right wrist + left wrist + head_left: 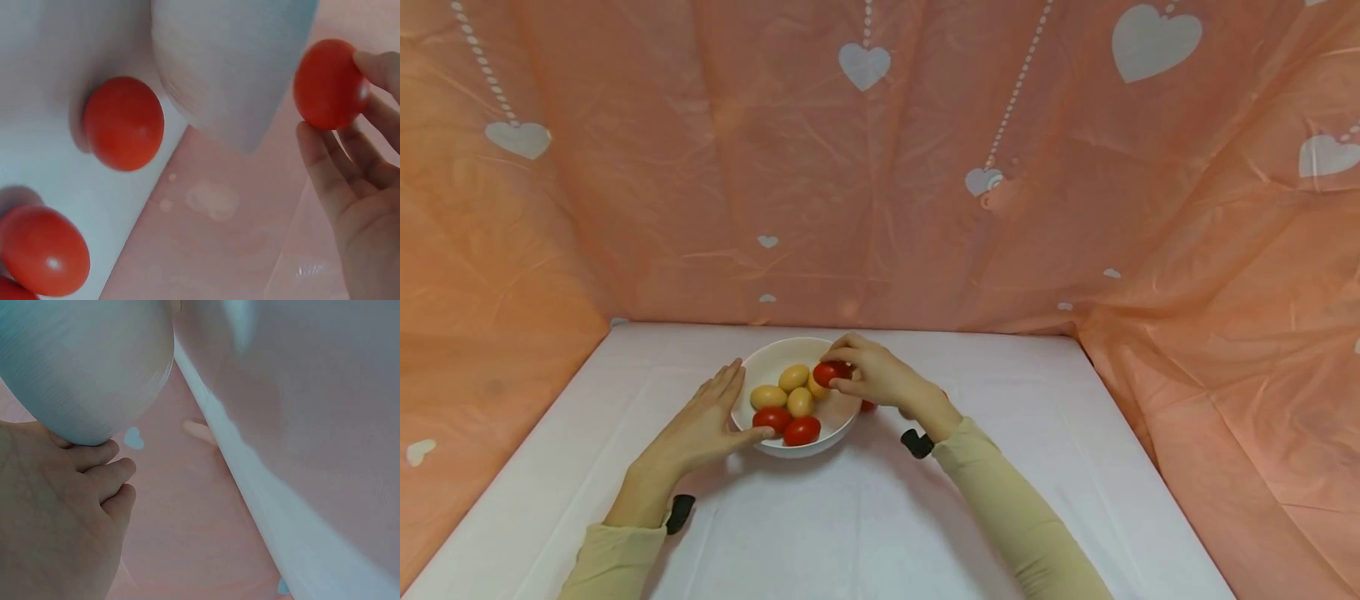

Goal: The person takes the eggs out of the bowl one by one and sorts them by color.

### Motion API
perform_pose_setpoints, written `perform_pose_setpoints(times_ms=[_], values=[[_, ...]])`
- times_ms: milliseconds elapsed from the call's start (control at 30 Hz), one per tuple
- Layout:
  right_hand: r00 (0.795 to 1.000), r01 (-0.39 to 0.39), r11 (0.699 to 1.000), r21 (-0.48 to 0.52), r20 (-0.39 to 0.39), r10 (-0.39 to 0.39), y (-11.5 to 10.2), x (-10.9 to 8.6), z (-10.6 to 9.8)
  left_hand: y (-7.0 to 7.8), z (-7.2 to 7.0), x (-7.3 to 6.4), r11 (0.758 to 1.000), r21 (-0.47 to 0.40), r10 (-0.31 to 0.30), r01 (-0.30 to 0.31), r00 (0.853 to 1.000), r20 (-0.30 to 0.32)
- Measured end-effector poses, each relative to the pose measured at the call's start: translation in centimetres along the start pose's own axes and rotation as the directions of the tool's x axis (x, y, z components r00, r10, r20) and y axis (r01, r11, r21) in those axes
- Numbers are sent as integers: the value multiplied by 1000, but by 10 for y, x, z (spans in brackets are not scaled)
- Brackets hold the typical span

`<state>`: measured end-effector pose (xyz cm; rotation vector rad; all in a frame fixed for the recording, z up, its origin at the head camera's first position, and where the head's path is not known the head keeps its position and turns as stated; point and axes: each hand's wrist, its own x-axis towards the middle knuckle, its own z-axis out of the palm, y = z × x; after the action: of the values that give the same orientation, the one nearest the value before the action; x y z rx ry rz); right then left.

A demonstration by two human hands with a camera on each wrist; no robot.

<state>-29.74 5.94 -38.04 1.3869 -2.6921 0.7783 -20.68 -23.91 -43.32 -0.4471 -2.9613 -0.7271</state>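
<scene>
A white bowl (847, 421) holds several yellow eggs (768, 396) and red eggs (802, 430). My left hand (703, 421) rests against the bowl's left side with its fingers fairly straight along the wall and the thumb over the near rim. In the left wrist view, fingertips touch the bowl's outside (94, 375). Above the right part of the bowl, my right hand (883, 375) pinches a red egg (829, 372) between thumb and fingers. The right wrist view shows this held egg (331, 84) clearly, with the right hand (369, 162) beside it.
On the white tabletop, right of the bowl, lie more red eggs (124, 124), partly hidden by my right hand and wrist in the head view. Another red egg (45, 250) sits farther over. An orange curtain with pale hearts (865, 208) surrounds the table's back and sides.
</scene>
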Motion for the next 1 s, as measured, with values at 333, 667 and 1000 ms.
perform_pose_setpoints(times_ms=[333,667,1000], values=[[967,10,992,123,-255,22,18,-27,-7,2,-1,-1,1000,-3,1,-1,1000,0],[902,-71,976,205,-404,150,41,-60,-7,1,0,-1,1000,-8,-4,4,1000,2],[828,-212,933,290,-454,328,62,-96,-7,3,-1,-1,1000,-19,-11,11,1000,9]])
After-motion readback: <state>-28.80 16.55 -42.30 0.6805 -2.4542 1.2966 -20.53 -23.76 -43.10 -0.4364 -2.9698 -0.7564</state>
